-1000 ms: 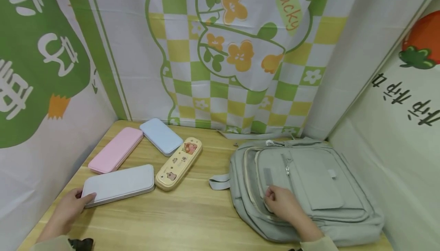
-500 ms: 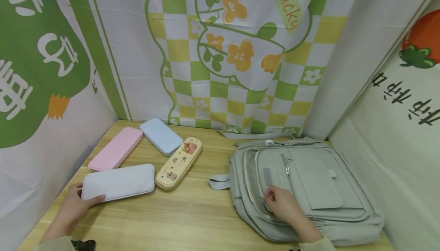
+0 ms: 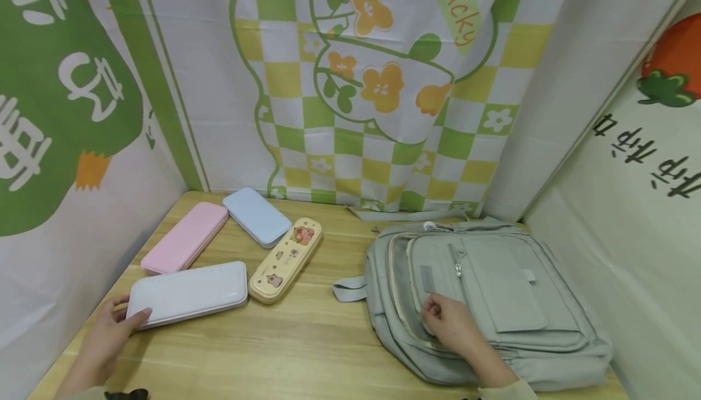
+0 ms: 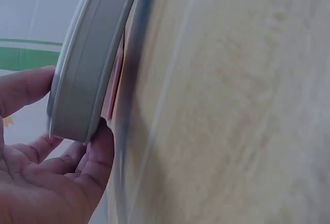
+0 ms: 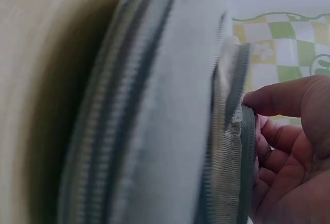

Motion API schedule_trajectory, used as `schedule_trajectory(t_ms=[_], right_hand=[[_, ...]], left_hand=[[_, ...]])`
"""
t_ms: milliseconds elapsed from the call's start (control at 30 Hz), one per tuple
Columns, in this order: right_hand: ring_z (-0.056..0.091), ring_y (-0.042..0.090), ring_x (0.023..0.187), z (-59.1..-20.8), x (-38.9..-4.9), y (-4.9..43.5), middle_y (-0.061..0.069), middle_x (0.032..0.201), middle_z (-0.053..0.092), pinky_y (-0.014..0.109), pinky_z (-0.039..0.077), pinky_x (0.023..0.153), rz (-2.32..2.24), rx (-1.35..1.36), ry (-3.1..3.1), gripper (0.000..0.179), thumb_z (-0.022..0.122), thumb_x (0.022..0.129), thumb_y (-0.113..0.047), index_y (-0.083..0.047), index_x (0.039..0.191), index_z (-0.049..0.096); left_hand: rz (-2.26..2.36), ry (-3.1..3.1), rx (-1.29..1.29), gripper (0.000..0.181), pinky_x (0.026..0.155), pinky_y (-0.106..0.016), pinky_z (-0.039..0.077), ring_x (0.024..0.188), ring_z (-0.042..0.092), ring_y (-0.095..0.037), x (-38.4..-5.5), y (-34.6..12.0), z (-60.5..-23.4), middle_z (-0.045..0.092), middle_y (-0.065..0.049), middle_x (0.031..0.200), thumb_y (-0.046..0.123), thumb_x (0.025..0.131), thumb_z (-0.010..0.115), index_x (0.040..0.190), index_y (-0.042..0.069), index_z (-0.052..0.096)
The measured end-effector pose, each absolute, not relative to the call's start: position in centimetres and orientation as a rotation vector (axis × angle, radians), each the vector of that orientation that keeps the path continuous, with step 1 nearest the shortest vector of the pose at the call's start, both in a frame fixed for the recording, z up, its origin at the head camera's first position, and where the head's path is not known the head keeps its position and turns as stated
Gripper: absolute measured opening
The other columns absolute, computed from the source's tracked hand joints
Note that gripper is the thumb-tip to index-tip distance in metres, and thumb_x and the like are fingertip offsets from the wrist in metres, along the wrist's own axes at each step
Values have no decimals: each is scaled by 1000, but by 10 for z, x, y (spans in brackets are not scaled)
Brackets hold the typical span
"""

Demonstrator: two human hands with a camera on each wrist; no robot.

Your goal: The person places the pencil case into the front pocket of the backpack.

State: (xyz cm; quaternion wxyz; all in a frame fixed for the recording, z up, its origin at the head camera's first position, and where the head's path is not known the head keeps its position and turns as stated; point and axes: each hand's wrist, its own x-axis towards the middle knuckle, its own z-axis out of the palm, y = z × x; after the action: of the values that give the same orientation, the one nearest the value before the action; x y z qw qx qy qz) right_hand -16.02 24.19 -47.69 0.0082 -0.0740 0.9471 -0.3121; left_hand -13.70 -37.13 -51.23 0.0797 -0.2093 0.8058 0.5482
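My left hand [image 3: 109,330] grips the left end of a pale grey-white pencil case [image 3: 188,293], thumb on top and fingers curled beneath it. In the left wrist view the case [image 4: 85,59] shows its side edge, with the fingers [image 4: 98,167] under its end, close to the tabletop. Over at the right, my right hand [image 3: 451,324] pinches the edge of the front pocket on a grey-green backpack [image 3: 509,284]. The right wrist view shows that zip edge [image 5: 247,152] between thumb and curled fingers, with the pocket gaping open beside it.
Behind the pale case lie a pink case [image 3: 186,237] and a light blue case [image 3: 257,216]. A cream pencil case [image 3: 286,261] with cartoon prints lies close to its right end. A strap loop [image 3: 349,289] sticks out from the backpack's left side. Printed cloth [image 3: 378,114] hangs behind the wooden table [image 3: 285,351].
The left thumb has slid inward along the pale case, then back toward its end. The case's left end has shifted slightly left. My right hand stays at the pocket edge.
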Motion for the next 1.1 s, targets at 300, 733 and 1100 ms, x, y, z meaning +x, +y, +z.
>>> schedule_trajectory(t_ms=[300,733,1100], right_hand=[[53,11,69,-455,-159,244,-3,77,57,28,47,62,-1028,-182,2916,11,68,98,-8,-8,88,62],[56,12,72,-450,-159,252,-2,81,61,28,48,63,-1086,-148,2901,8,69,98,-10,-5,93,65],[55,14,72,-439,-159,255,-1,82,60,26,46,60,-1127,-114,2856,9,68,99,-12,-5,94,64]], left_hand=[[1878,2391,-660,58,72,-20,53,82,54,6,-124,-373,-510,54,-6,111,15,108,53,145,-18,23],[2185,2215,-644,16,67,-21,57,77,62,-2,-105,-377,-509,62,6,89,6,104,60,106,21,65],[2701,1717,-354,44,78,-25,59,91,69,-7,-100,-377,-516,68,8,98,-4,106,47,146,8,35]])
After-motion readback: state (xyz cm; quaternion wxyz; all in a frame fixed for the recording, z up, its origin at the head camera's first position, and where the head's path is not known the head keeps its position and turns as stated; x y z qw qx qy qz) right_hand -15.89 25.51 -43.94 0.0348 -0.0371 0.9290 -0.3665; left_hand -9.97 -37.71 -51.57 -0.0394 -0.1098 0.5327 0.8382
